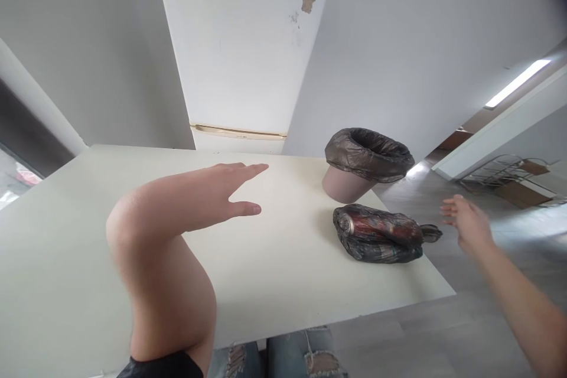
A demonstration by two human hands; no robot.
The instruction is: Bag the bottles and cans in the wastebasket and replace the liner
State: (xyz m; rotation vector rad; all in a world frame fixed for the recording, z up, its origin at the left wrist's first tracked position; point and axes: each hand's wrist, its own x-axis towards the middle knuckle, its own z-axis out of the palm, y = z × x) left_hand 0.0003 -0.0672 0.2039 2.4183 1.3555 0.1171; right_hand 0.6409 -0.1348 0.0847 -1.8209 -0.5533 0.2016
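My left hand [230, 192] hovers flat over the middle of a white table [66, 236], fingers stretched out and apart, holding nothing. My right hand [465, 221] is open too, off the table's right edge, fingers spread, just right of a tied dark plastic bag [381, 235] that lies on its side on the table with cans showing through it. Behind the bag stands a small pinkish bin [345, 184] lined with a dark bag, its mouth open.
A white fridge [239, 47] stands against the grey wall behind the table. A wire rack [500, 171] sits on the floor at far right. My knees in torn jeans [305, 354] show below the table's near edge.
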